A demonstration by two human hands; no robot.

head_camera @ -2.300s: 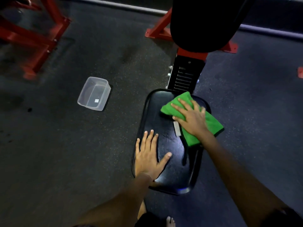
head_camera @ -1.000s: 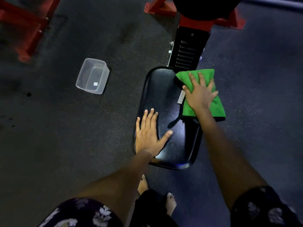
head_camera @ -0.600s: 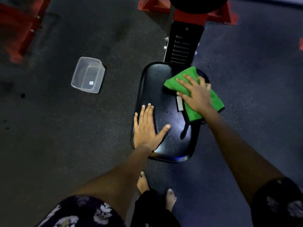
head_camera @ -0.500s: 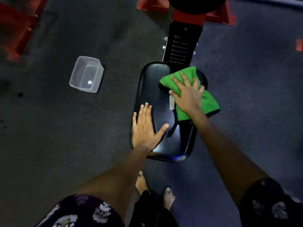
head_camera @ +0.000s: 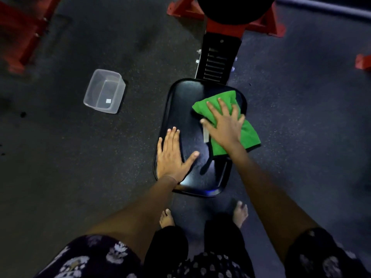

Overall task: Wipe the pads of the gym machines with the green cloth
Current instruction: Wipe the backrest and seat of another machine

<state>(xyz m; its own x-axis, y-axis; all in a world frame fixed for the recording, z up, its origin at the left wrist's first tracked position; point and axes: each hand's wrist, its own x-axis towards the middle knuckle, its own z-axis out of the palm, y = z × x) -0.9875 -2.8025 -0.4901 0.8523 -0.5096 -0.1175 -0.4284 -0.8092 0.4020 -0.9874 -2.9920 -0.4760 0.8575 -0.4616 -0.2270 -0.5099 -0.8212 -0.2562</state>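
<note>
While my left hand (head_camera: 172, 155) lay flat, fingers straight, on the glossy rounded black pad (head_camera: 185, 109), my right hand (head_camera: 225, 125), fingers spread, pressed the fuzzy folded green cloth (head_camera: 249, 135).

The middle of the green cloth (head_camera: 248, 135) is covered by the right hand (head_camera: 225, 129). The upper black pad (head_camera: 234, 9) is cut off by the top edge. The red frame (head_camera: 18, 35) at upper left is blurred and cropped. The white tag (head_camera: 206, 135) cannot be read.
</note>
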